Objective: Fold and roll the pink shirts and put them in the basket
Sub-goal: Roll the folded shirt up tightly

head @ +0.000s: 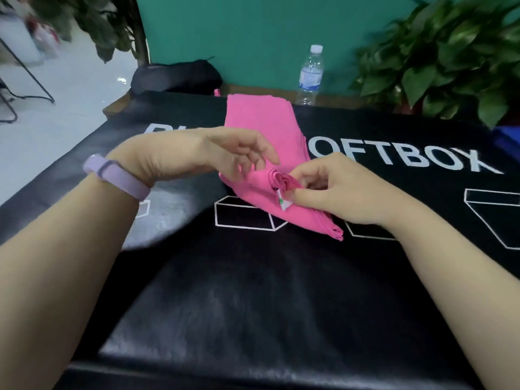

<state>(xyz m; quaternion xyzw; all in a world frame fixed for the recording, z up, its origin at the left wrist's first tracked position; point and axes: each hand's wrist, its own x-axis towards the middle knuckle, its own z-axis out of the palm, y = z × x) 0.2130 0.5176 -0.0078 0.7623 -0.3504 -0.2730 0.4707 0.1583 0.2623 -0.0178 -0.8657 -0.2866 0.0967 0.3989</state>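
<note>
Lying on the black counter (253,291), the pink shirt (264,136) is folded into a long narrow band that runs from the far edge of the counter toward the person. Its near end is wound into a small tight spiral roll (281,180), the layered edges of which face the camera. A white tag (284,202) with a green mark projects from the fabric just below the roll. The near right corner of the band lies flat on the counter and shows stacked hems. The right hand (334,190) pinches the roll, fingers curled at its right side, thumb tip touching the fabric beside the tag. The left hand (222,156) hovers over the left edge of the band with fingers loosely bent and gripping nothing; whether the fingertips touch the fabric cannot be determined. A lilac wristband (118,175) encircles the left wrist. The counter cover carries white lettering (408,159), partly hidden by the shirt and the left hand, and white box outlines (247,212). A clear water bottle (309,76) stands upright beyond the far end of the shirt. A black bag (177,76) lies at the far left, and leafy plants (450,57) fill the far right. The upper corners are motion-blurred. A blue object (506,142) at the right edge is cut off and unidentifiable.
</note>
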